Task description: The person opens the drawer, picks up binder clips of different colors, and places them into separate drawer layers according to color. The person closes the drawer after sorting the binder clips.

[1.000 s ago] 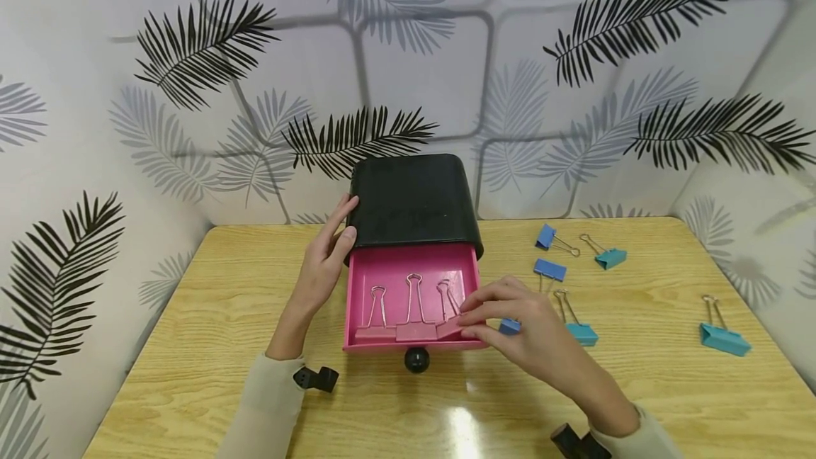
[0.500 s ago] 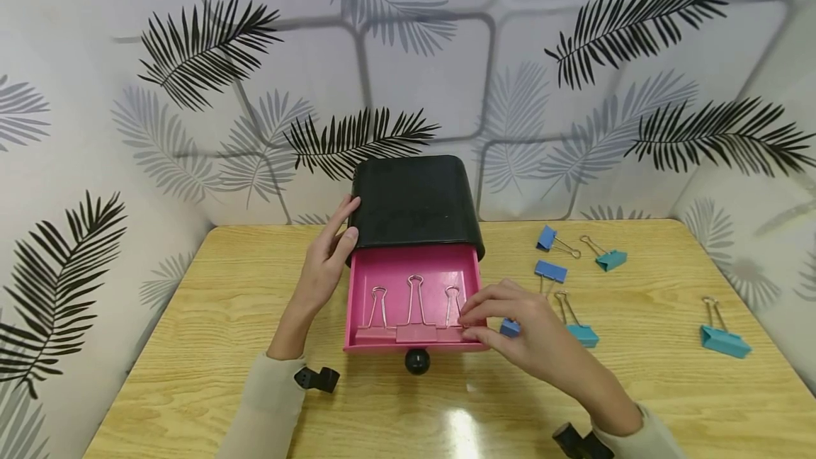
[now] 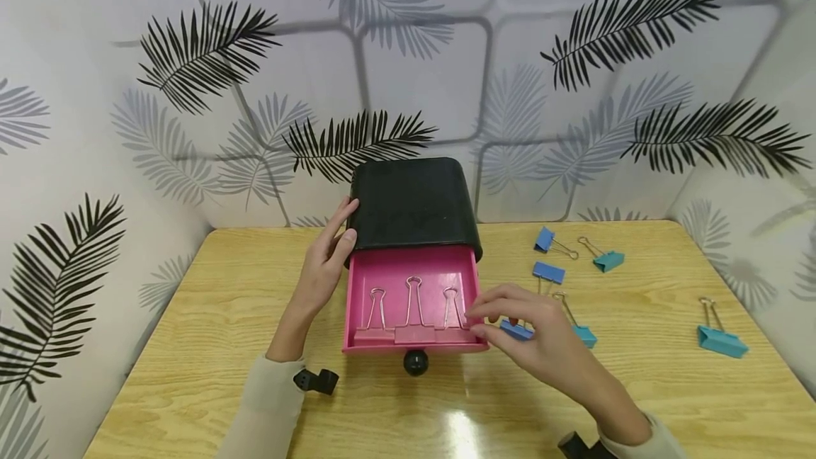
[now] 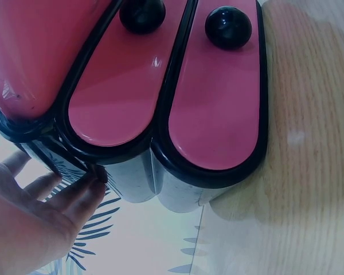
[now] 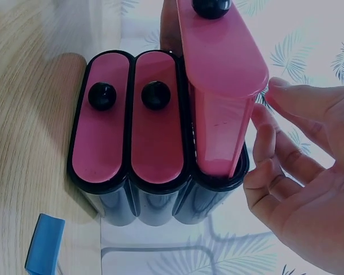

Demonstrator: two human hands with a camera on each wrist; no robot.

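Note:
A black drawer cabinet (image 3: 413, 204) stands at the back of the table with its top pink drawer (image 3: 455, 261) pulled out. Three pink binder clips lie in a row along the drawer's front: a left clip (image 3: 375, 336), a middle clip (image 3: 414, 334) and a right clip (image 3: 452, 336). My left hand (image 3: 321, 264) rests on the cabinet's left side, fingers extended. At the drawer's right wall is my right hand (image 3: 529, 321), its fingers loosely bent and nothing visible between them. The right wrist view shows this hand (image 5: 309, 166) beside the drawer, thumb near its front edge.
To the right lie blue binder clips (image 3: 550, 273), one partly behind my right hand, and teal binder clips (image 3: 722, 341). Two closed drawers (image 5: 157, 137) sit below the pulled-out one. A patterned wall covering (image 3: 421, 91) rises behind the table (image 3: 210, 346).
The right pink clip, tilted under my right fingers earlier, now lies level beside the middle clip. My right hand has let go and shifted slightly right. My left hand stays put.

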